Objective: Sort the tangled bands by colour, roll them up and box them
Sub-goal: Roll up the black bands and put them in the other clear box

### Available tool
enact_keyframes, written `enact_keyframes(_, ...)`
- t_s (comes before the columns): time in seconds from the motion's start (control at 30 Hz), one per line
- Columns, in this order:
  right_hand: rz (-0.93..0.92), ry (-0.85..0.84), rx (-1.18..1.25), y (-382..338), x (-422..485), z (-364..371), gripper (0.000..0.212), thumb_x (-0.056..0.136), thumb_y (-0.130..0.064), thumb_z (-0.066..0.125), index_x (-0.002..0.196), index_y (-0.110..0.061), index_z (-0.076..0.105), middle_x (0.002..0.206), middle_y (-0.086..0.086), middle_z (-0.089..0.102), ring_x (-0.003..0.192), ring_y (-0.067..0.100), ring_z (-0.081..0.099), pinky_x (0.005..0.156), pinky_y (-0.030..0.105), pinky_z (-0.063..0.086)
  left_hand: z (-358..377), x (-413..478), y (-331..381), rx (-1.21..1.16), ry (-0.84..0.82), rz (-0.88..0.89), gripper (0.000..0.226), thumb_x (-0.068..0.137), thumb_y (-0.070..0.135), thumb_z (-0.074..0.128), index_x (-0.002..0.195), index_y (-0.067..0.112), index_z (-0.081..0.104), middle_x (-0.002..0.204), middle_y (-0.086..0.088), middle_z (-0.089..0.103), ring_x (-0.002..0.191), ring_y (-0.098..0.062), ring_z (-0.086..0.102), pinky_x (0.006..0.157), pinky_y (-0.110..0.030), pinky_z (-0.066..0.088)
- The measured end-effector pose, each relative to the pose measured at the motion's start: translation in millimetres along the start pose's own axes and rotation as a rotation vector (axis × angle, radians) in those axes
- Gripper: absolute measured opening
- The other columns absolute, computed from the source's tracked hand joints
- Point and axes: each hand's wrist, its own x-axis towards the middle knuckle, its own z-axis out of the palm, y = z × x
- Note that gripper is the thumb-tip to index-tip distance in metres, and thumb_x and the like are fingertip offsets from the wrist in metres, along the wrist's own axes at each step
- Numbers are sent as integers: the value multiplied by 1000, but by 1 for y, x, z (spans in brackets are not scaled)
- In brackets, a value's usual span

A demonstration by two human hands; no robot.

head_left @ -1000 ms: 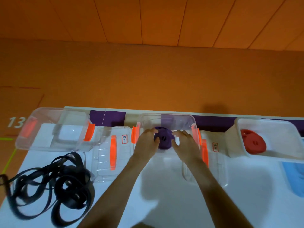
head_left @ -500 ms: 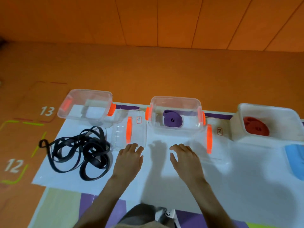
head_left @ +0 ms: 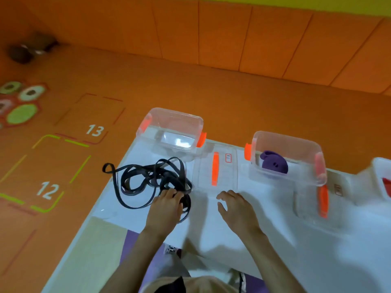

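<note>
- Black bands lie in one loose tangle on the white sheet spread over the orange floor, at about ten o'clock from where we sit.
- Our left hand lies palm down on the tangle's five o'clock edge. Its fingertips touch the strands, and a loop runs out from under the palm. We cannot tell whether any finger is hooked round a strand.
- Our right hand is just beside the left, at its three o'clock. It is palm down over bare sheet, with the fingers loosely spread and slightly bent, holding nothing.
- At twelve o'clock from the tangle stands a clear box with orange clips, tilted a little.
- A clear lid with an orange handle lies flat between that box and the next one.
- At one o'clock from our right hand stands a second clear box. Inside it, a purple roll leans against the near wall.
- Another lid with an orange handle lies at five o'clock from that box.
- At the three o'clock edge of the view we see part of a white box with something red in it, mostly cut off.
- White numbers 12 and 13 are painted on the floor at nine o'clock, well apart from the sheet.
</note>
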Motion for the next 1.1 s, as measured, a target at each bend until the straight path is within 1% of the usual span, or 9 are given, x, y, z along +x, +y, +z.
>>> enact_keyframes(0.13,31,-48,-12,-46,27,32,27,107,-31,52,131,-26,64,124,-8,66,118,15,61,95,33,51,5,12,-76,-47,-53,-22,37,107,27,49,142,22,60,144,-1,58,132,-25,54,101,-40,49)
enact_keyframes(0.33,92,-137,11,-99,62,78,22,105,-26,56,124,-22,65,118,0,62,114,22,61,92,35,52,18,25,-175,-130,-94,-124,33,105,22,53,137,22,63,138,-1,61,127,-24,57,100,-40,52)
enact_keyframes(0.43,112,-170,43,-116,74,94,29,102,-23,60,130,-23,63,131,-1,57,119,22,59,97,36,51,24,37,-214,-119,-97,-221,39,104,22,52,143,20,57,146,-3,55,133,-27,52,102,-41,50)
enact_keyframes(0.57,104,-218,47,-128,83,113,50,101,-25,60,150,-27,51,155,-5,46,135,22,53,110,38,47,32,62,-251,-101,-90,-320,44,106,27,50,149,18,49,155,-10,43,138,-34,45,105,-49,46)
enact_keyframes(0.67,126,-263,41,-134,90,122,59,102,-26,60,158,-29,42,167,-5,34,145,22,45,117,39,41,40,82,-270,-212,-45,-464,44,108,26,46,151,15,46,160,-21,37,139,-44,44,109,-58,43)
enact_keyframes(0.73,147,-271,55,-135,92,127,62,101,-25,62,159,-28,40,168,-4,32,146,24,45,118,41,40,46,94,-284,-313,-76,-551,52,111,38,44,159,19,39,161,-28,33,141,-48,41,113,-59,39)
enact_keyframes(0.8,155,-268,62,-135,92,130,62,101,-26,63,159,-27,40,167,-3,33,145,25,45,117,41,40,50,106,-297,-484,-114,-565,57,110,43,46,163,25,33,155,-31,39,140,-50,43,114,-57,39)
enact_keyframes(0.93,135,-240,72,-130,87,135,62,101,-25,64,159,-21,42,165,3,38,144,26,47,117,39,42,50,121,-307,-883,-14,-623,54,110,24,54,160,16,39,143,-24,60,131,-44,57,109,-48,44)
enact_keyframes(1.1,121,-196,127,-126,84,137,58,100,-22,66,155,-14,47,160,7,45,141,26,50,115,40,46,50,125,-308,-1059,212,-756,36,103,-3,58,137,4,65,135,-22,67,122,-41,64,107,-39,47)
